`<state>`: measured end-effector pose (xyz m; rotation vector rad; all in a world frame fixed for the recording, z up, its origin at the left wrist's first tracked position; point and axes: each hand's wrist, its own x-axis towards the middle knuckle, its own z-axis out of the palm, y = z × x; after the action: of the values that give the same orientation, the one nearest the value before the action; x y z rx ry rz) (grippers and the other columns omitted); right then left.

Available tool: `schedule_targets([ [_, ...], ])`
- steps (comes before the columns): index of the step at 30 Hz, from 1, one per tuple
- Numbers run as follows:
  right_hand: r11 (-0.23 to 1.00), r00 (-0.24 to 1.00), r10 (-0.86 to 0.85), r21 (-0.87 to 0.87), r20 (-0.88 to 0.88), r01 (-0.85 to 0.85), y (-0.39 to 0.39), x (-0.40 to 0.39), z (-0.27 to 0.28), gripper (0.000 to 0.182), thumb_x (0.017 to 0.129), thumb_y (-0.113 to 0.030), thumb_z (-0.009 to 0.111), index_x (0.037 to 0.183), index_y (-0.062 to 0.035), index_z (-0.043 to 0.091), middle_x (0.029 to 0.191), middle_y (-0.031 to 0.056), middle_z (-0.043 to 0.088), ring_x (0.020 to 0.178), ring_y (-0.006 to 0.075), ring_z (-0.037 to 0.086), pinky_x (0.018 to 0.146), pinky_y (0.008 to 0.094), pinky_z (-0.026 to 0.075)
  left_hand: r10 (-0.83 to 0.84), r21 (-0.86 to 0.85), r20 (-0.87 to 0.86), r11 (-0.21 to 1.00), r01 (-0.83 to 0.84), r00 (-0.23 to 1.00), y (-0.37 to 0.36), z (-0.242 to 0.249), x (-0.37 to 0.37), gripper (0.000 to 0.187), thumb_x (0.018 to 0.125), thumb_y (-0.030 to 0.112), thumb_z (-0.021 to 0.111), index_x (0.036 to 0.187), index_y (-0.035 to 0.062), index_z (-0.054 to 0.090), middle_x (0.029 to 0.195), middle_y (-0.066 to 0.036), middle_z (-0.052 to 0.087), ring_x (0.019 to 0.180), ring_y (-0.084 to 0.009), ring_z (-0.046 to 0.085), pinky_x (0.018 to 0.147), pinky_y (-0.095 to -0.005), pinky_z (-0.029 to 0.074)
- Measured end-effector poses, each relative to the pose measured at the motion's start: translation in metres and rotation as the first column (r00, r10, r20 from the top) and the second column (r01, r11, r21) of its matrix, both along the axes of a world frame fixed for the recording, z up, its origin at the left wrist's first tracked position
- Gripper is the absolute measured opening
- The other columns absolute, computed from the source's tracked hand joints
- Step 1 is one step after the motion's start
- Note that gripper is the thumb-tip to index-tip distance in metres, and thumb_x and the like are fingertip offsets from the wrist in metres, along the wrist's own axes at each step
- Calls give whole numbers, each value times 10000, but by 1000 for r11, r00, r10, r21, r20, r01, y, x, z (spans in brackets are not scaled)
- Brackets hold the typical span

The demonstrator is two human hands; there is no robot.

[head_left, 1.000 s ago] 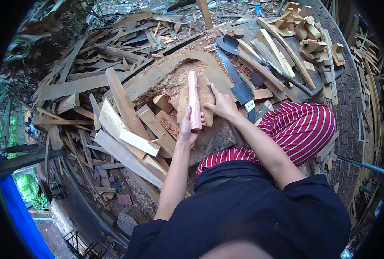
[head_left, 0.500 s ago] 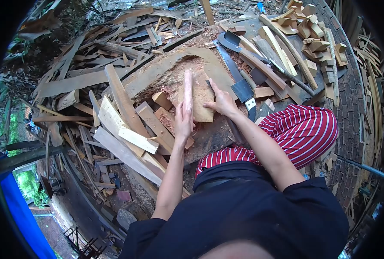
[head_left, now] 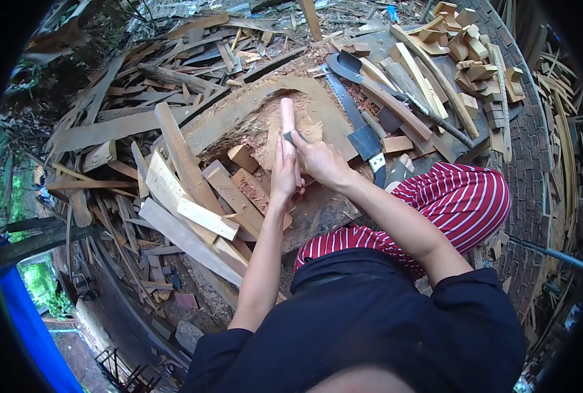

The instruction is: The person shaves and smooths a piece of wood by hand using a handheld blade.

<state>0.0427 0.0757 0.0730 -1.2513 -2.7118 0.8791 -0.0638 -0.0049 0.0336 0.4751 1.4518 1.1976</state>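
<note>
My left hand [head_left: 283, 175] grips the near end of a reddish, rounded wooden stick [head_left: 287, 112] that points away from me across a big hollowed wood slab [head_left: 239, 108]. My right hand [head_left: 322, 162] is pressed against the stick's right side. Its fingers pinch a small dark tool [head_left: 291, 136] that touches the stick. A flat pale board [head_left: 309, 126] lies under the stick and is mostly hidden by both hands. Reddish shavings cover the slab around it.
A cleaver [head_left: 364, 139] and a long saw blade [head_left: 338, 93] lie just right of my hands, with a dark-bladed adze [head_left: 346, 65] beyond. Cut wood blocks [head_left: 474, 62] are piled at the far right. Loose planks [head_left: 190, 219] and offcuts crowd the left. My striped knee [head_left: 465, 196] is at the right.
My right hand left the flat board and came in against the stick with the dark tool. The left hand turned the stick and pushed it farther away over the slab.
</note>
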Motion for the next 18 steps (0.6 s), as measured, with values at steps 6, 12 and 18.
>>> schedule_targets([
  [6,996,996,-84,31,-5,84,33,-27,-21,534,884,-160,483,1391,-136,314,826,260,649,786,440,651,688,520,528,30,29,-7,999,-29,1000,1,-3,9,605,1006,300,366,1509,184,53,635,-48,478,418,-135,457,334,-267,388],
  [12,999,1000,0,42,32,-1,8,-12,4,511,866,-175,504,1351,-117,353,778,262,649,739,437,656,639,532,528,4,20,15,1000,-5,1000,-3,-6,10,556,1011,304,339,1501,271,78,715,-53,498,432,-133,479,320,-242,386],
  [18,995,997,-73,63,14,72,36,-28,-16,511,839,-163,534,1324,-105,382,787,271,647,755,441,654,636,539,524,42,27,36,999,-43,998,-3,-14,9,573,1009,315,350,1503,266,65,729,-64,493,433,-135,482,314,-241,375],
])
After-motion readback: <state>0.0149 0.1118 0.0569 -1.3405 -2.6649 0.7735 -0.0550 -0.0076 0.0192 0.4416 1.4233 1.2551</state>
